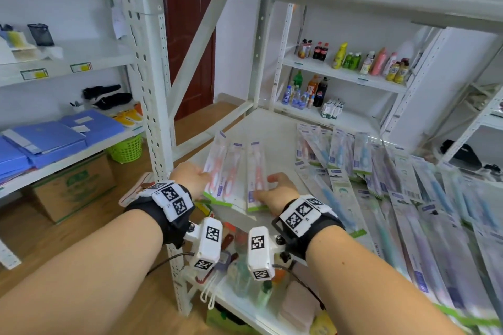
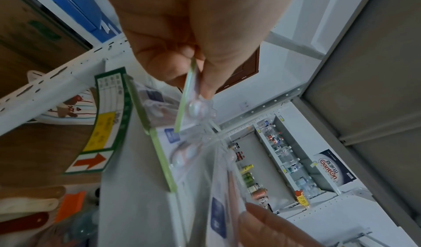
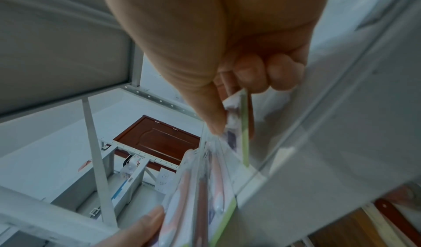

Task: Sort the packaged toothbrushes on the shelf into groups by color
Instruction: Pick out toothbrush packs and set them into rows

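Toothbrush packs with pink brushes lie at the left end of the white shelf, 3 of them fanned side by side; a large mixed heap of blue, green and purple packs covers the right part of the shelf, well apart from the pink group. In the head view, the left hand grips the lower end of the leftmost pink packs and the right hand grips the lower end of the rightmost pink pack. In the left wrist view, the thumb and fingers pinch the green card edge of a pack, with the clear blister beside the thumb. In the right wrist view, the right hand's thumb and curled fingers clamp a pack at its green-edged end. Each pack appears light, with a thin card back that likely flexes and a smooth, probably slippery blister. Hold it at the flat card end, not on the blister.
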`<state>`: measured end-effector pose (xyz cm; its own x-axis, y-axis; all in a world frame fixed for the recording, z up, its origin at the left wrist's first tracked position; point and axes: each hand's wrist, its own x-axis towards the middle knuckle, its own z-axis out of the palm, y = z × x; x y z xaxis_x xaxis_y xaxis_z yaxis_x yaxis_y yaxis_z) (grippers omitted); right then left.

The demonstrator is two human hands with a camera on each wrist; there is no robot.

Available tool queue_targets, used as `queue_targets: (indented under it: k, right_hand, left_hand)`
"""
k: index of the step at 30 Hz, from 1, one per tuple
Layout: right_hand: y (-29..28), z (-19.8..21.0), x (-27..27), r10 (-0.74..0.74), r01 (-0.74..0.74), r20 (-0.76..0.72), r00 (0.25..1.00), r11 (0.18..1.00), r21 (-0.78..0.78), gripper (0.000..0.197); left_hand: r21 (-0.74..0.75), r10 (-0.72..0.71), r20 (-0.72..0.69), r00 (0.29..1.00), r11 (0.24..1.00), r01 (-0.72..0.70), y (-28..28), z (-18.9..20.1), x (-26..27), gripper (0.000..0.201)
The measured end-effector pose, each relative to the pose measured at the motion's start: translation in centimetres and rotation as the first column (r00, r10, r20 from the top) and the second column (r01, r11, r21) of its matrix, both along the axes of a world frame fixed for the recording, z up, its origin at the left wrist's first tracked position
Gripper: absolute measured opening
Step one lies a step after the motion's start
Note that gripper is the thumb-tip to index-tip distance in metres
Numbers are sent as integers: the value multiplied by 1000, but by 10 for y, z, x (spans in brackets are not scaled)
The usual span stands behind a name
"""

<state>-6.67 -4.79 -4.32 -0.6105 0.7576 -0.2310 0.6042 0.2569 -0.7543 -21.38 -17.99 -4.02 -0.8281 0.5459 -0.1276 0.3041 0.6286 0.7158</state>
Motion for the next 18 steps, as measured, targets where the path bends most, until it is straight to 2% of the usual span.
queue_targets:
  k: [3, 6, 10, 11, 14, 16, 18]
  right_hand:
    - [-4, -3, -6, 34, -34, 14, 999, 999, 33, 55]
    - [-4, -3, -3, 77, -77, 2, 997, 997, -4, 47]
    - [16, 3, 20, 25, -28, 29, 999, 993, 115, 35]
    - [24, 6, 29, -17, 5, 71, 997, 987, 161, 34]
    - [53, 16, 59, -183, 103, 220, 958, 938, 332, 39]
    - [68, 20, 80, -235, 75, 375, 897, 916, 395, 45]
    - [77, 20, 95, -214, 5, 514, 831, 926, 377, 43]
  left_hand:
    - [19, -17, 27, 999, 1000, 17, 2, -6, -4, 30]
    - [44, -21, 74, 997, 999, 18, 6, -6, -2, 25]
    - [-33, -46, -178, 983, 999, 41, 14, 7, 5, 11]
    - [-13, -52, -204, 978, 999, 50, 18, 11, 9, 10]
    - [9, -117, -228, 967, 992, 122, 35, 19, 25, 21]
    - [12, -187, -221, 957, 981, 195, 48, 20, 39, 25]
    - [39, -231, -199, 952, 969, 243, 59, 17, 53, 24]
